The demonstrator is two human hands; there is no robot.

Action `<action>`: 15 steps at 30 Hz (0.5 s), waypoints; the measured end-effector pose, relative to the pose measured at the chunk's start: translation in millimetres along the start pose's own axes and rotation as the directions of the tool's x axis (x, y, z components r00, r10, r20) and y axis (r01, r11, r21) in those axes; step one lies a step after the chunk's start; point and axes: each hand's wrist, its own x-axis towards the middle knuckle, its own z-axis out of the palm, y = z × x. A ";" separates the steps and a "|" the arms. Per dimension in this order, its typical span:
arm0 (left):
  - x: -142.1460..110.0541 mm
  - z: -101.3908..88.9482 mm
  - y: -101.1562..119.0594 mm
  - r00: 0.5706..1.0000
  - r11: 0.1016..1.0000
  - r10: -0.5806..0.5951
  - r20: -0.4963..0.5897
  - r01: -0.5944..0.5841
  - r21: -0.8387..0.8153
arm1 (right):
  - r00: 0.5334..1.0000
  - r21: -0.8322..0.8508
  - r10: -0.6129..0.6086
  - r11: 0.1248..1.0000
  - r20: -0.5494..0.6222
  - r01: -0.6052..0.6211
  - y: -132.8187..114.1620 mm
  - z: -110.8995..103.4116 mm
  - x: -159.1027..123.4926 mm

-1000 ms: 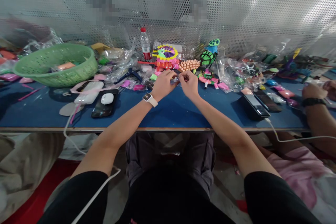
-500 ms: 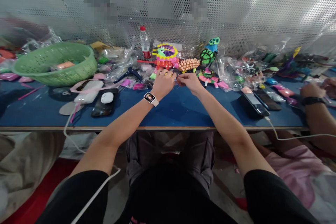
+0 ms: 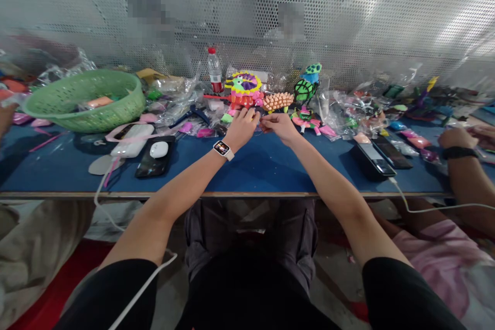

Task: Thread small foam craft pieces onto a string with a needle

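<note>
My left hand (image 3: 243,126), with a watch (image 3: 222,148) on its wrist, is closed, its fingertips pinched near those of my right hand (image 3: 280,126). The right hand is pinched too. Whatever lies between the fingertips is too small and too hidden to name. Just behind the hands stand a yellow, purple and red clay figure (image 3: 245,87) and a brown spiky clay figure (image 3: 277,101). Beyond my right hand are a green and blue clay figure (image 3: 306,85) and a low pink and green one (image 3: 305,118).
A green plastic basket (image 3: 83,122) stands at left, near a white device (image 3: 133,142) and a phone (image 3: 149,167) with an earbud case on it. Clear bags and a bottle (image 3: 214,72) line the back. At right are a dark device (image 3: 373,160) and another person's hand (image 3: 458,139).
My hands stay pinched together in almost the same place. The whole view has shifted slightly, so things sit lower in it. Another person's hand now shows at the far left.
</note>
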 end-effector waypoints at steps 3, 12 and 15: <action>-0.2 0.0 -5.5 0.996 0.998 0.064 -0.058 -0.065 -0.013 | 0.998 -0.066 -0.067 0.996 -0.001 0.067 1.3 -2.3 2.3; 3.4 -24.4 -20.2 0.993 0.992 0.115 -0.023 -0.116 -0.056 | 0.996 -0.062 -0.072 0.995 0.054 0.075 -2.0 1.5 0.4; 4.8 -25.9 -29.3 0.983 0.981 0.183 -0.012 -0.184 -0.061 | 0.993 -0.104 -0.095 0.989 0.067 0.102 -0.5 1.9 0.6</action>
